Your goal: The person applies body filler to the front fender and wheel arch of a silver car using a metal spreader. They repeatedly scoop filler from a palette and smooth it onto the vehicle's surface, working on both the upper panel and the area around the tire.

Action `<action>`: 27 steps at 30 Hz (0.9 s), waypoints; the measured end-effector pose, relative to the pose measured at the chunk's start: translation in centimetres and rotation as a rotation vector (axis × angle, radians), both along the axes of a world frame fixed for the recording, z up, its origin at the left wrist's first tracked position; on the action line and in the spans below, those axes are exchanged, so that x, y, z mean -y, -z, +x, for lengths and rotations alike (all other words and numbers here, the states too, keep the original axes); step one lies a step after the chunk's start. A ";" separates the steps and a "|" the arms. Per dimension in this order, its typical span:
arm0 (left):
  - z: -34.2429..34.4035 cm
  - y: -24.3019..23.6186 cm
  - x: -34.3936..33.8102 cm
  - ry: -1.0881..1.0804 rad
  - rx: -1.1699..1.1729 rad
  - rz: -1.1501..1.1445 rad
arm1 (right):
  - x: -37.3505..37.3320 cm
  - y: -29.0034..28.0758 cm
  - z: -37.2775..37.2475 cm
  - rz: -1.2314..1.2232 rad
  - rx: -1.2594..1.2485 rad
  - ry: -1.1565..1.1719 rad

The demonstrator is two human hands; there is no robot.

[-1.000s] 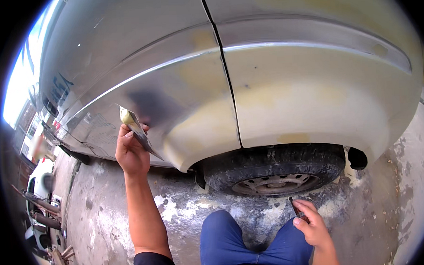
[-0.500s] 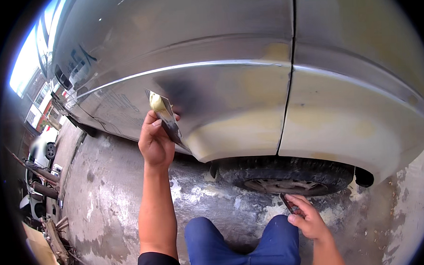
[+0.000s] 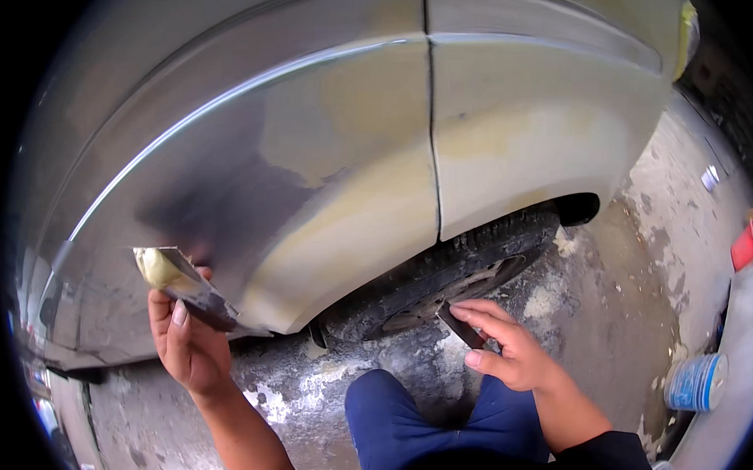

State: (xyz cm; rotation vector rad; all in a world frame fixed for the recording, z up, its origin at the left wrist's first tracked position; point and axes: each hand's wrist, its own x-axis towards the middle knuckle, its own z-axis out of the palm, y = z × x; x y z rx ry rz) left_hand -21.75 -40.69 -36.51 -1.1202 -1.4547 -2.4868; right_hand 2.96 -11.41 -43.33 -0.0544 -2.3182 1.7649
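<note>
My left hand [image 3: 192,348] grips a flat metal plate [image 3: 207,305] carrying a lump of pale yellow putty [image 3: 158,270], held tilted before the car's grey panel [image 3: 304,120], which has dark and yellowish patches. My right hand [image 3: 520,359] pinches a small dark, flat spreader [image 3: 460,326] between thumb and fingers, in front of the wheel [image 3: 433,274]. A dark vertical seam divides the car's bodywork, with a paler yellowish section [image 3: 532,136] on the right. My blue-trousered knees show below.
The car body curves across the upper view, above a stained concrete floor [image 3: 600,343]. A white-and-blue bucket [image 3: 692,383], a red object [image 3: 745,244] and a small white item [image 3: 710,178] lie at the right edge.
The view has turned rightward, bringing the bucket and red object in. My left hand with the plate sits lower and farther left; my right hand with the spreader has risen toward the left.
</note>
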 end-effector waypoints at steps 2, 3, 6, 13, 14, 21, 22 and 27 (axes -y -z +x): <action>0.0 0.1 0.1 -0.003 0.019 -0.007 | 1.2 -0.6 0.4 0.056 -0.052 0.121; -0.2 0.3 0.2 0.022 0.026 -0.010 | 1.8 -0.7 0.6 0.108 -0.092 0.177; -0.9 0.7 0.7 0.033 -0.033 -0.042 | 3.5 -1.6 0.7 0.192 -0.171 0.305; -0.5 0.9 -0.5 0.050 -0.037 0.037 | 6.7 -0.3 2.2 -0.267 -0.339 0.296; 0.2 1.0 -0.8 0.105 -0.030 0.043 | 7.2 -0.1 2.2 -0.303 -0.377 0.292; 10.6 4.7 -7.1 0.396 0.250 0.008 | 9.3 -0.5 2.0 -0.164 -0.599 0.208; 11.3 4.6 -7.5 0.403 0.285 0.002 | 9.5 -0.6 1.8 -0.112 -0.648 0.184; 12.7 4.3 -7.8 0.362 0.293 0.066 | 10.0 -0.5 1.0 0.173 -0.644 0.228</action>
